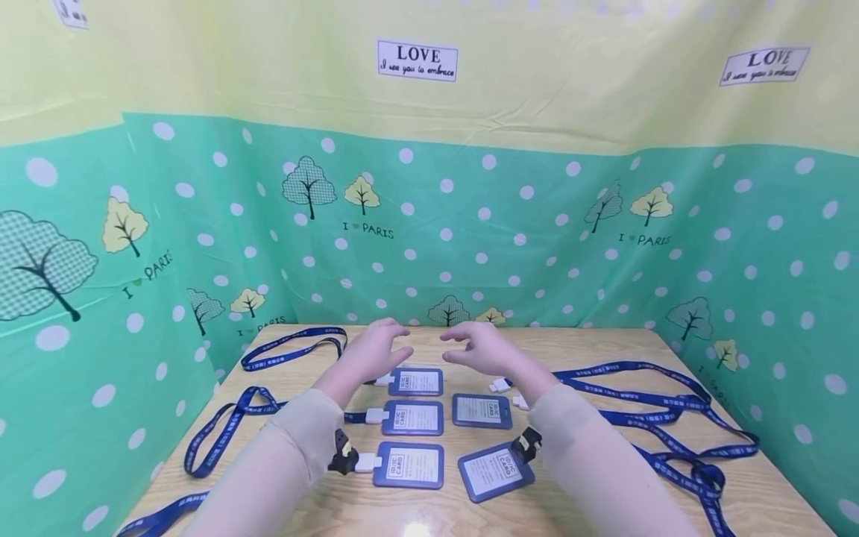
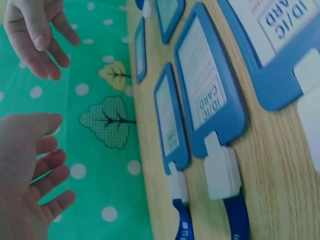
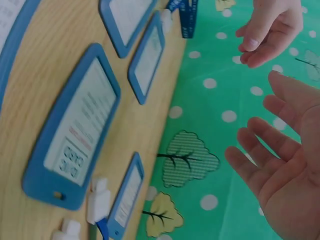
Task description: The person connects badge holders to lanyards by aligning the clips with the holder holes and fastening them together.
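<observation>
My left hand is raised over the far part of the table, its fingers relaxed and holding nothing. Facing it, my right hand hovers with loosely bent fingers, also with nothing in it. A gap separates the two hands. Below lie blue-framed card holders: a far-left one, a middle-left one and a near-left one, roughly lined up. To their right are a level card holder and a tilted one. In the right wrist view, another card holder stands out near the table's back edge.
Dark blue lanyards spread over the wooden table: a looped lanyard on the left, a tangled lanyard on the right. White clips sit near the right-hand holders. A green and yellow patterned curtain encloses the back and sides.
</observation>
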Available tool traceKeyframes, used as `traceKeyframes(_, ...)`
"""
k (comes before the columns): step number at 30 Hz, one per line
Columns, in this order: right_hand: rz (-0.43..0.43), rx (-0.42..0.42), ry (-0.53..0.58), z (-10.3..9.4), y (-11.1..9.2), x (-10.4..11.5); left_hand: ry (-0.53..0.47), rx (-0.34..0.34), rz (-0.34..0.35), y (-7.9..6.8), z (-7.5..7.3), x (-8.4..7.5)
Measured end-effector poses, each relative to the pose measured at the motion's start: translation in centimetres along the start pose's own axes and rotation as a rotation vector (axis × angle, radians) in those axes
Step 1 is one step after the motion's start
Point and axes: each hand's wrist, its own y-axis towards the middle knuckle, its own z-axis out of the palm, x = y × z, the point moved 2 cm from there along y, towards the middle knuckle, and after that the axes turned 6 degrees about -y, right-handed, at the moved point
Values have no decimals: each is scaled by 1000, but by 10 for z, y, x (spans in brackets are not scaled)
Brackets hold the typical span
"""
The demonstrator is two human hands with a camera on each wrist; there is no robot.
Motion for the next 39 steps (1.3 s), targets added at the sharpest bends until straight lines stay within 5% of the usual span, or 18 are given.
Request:
traceKeyframes(17,-62,-40,-36,-46,-36,-7,-145,-114,84,-9,-7,-44)
traceKeyframes(39,-50,-39,-95,-71,-73,-26,-238,-65,270,-25,7,-89)
